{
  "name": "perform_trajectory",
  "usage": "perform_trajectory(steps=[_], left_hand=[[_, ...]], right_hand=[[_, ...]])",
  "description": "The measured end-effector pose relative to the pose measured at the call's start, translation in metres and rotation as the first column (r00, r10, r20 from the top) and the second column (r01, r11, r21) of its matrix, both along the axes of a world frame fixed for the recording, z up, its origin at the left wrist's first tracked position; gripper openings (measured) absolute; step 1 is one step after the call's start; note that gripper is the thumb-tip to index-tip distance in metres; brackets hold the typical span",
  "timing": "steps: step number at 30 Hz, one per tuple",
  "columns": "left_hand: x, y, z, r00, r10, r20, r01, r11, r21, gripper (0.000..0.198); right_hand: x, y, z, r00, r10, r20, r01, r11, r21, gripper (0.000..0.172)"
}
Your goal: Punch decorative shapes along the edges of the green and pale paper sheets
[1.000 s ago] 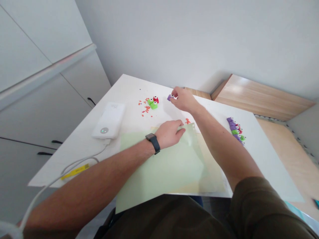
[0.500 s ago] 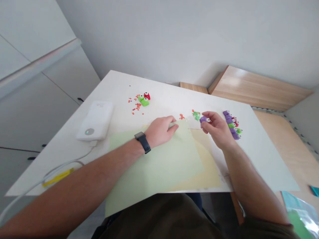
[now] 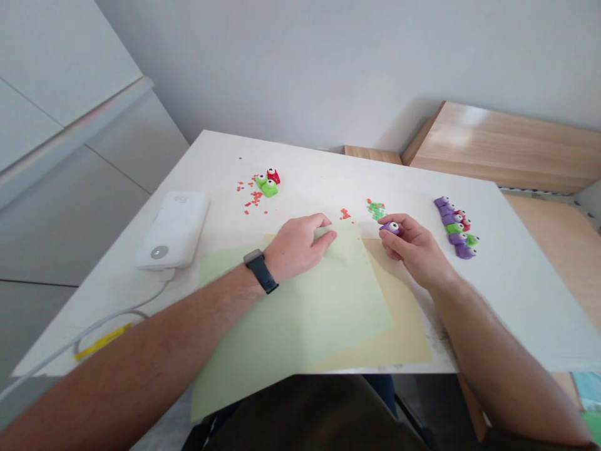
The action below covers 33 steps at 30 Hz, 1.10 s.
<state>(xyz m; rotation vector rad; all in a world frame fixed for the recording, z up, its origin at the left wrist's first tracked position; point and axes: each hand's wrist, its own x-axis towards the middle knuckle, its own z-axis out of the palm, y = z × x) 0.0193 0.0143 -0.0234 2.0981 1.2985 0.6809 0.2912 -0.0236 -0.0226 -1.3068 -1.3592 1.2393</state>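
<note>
My right hand pinches a small purple craft punch, its round white button with a dark star-like mark facing up. It hovers just right of the pale green paper sheet. Bent over the top edge of that sheet is my left hand, thumb on the paper and fingers at the far edge; the fingertips are partly hidden. A yellow sheet lies beneath the green one. Green paper bits and orange bits lie scattered just beyond the sheets.
Purple, green and red punches stand clustered on the right of the white table. Two green punches and a red one sit at back left near orange bits. A white power bank with a cable lies left, near a yellow strip.
The view has shifted slightly. My right hand has turned the purple punch so its button faces more toward me. My left hand stays on the green sheet.
</note>
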Motion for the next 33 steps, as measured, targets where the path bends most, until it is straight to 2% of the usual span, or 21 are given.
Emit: perform_trajectory(steps=[14,20,24,33], left_hand=[[-0.001,-0.001,0.002,0.999,0.009,-0.034,-0.009,1.000,0.014,0.027],[-0.002,0.000,0.004,0.999,0.022,-0.046,-0.021,1.000,0.011,0.029],[-0.005,0.003,0.004,0.998,0.041,-0.046,-0.040,0.999,0.030,0.032],[-0.009,0.007,0.005,0.994,0.093,-0.059,-0.090,0.994,0.066,0.033]], right_hand=[[-0.009,-0.006,0.002,0.996,0.075,-0.050,-0.077,0.996,-0.042,0.031],[-0.006,-0.005,0.002,0.997,0.029,-0.071,-0.034,0.997,-0.068,0.046],[-0.005,-0.004,0.006,0.992,0.040,-0.115,-0.054,0.991,-0.121,0.038],[-0.005,-0.006,0.012,0.984,0.049,-0.173,-0.083,0.978,-0.192,0.035]])
